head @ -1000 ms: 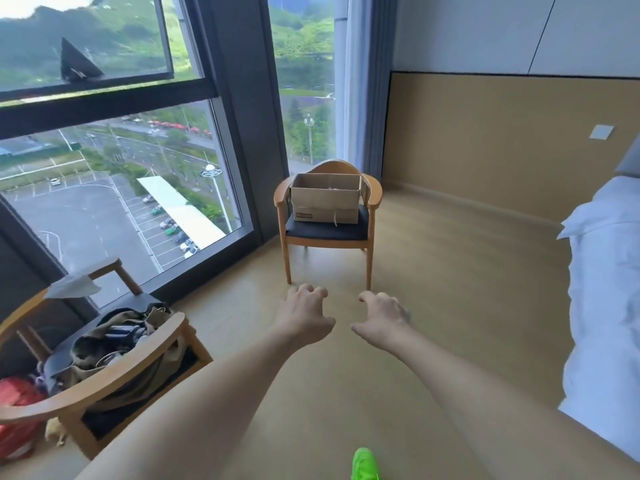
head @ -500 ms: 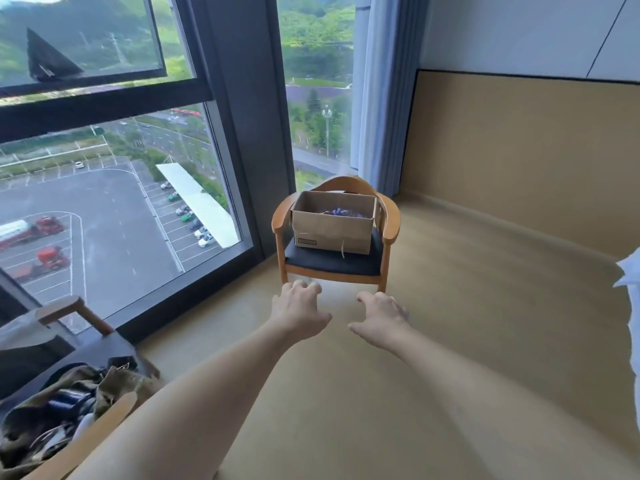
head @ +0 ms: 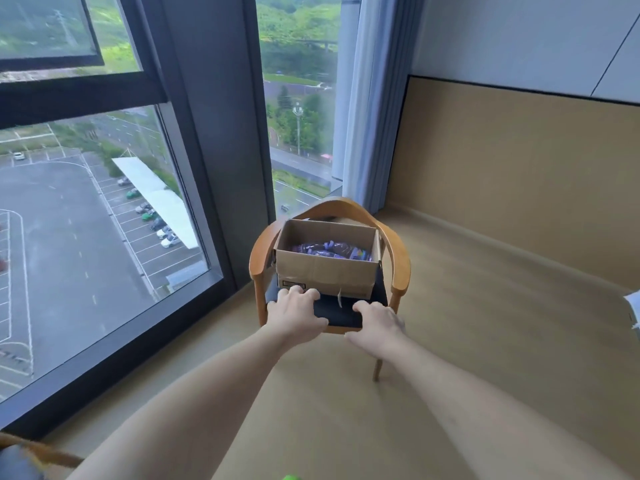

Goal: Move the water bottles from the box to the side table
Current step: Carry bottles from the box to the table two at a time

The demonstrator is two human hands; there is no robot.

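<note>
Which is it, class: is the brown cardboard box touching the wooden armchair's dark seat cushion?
Touching. The head view shows the brown cardboard box resting directly on the dark seat cushion, no gap beneath.

A high-floor hotel-style bedroom, seen at its window corner.

The landmark is a wooden armchair [head: 329, 268] with a dark seat cushion, standing on pale wood-look flooring [head: 485, 341]; just behind it and to its left runs a floor-to-ceiling window [head: 104, 220] in dark frames, looking far down on a car park, a road and green hills, which marks an upper storey; behind the chair to its right hangs a pale blue-grey curtain [head: 367, 98]; further right the wall [head: 519, 168] is panelled in tan below and white above; at the far right edge, well apart from the chair, a corner of white bedding [head: 633, 310] shows; a cardboard box [head: 325, 271] sits on the chair's seat.
</note>
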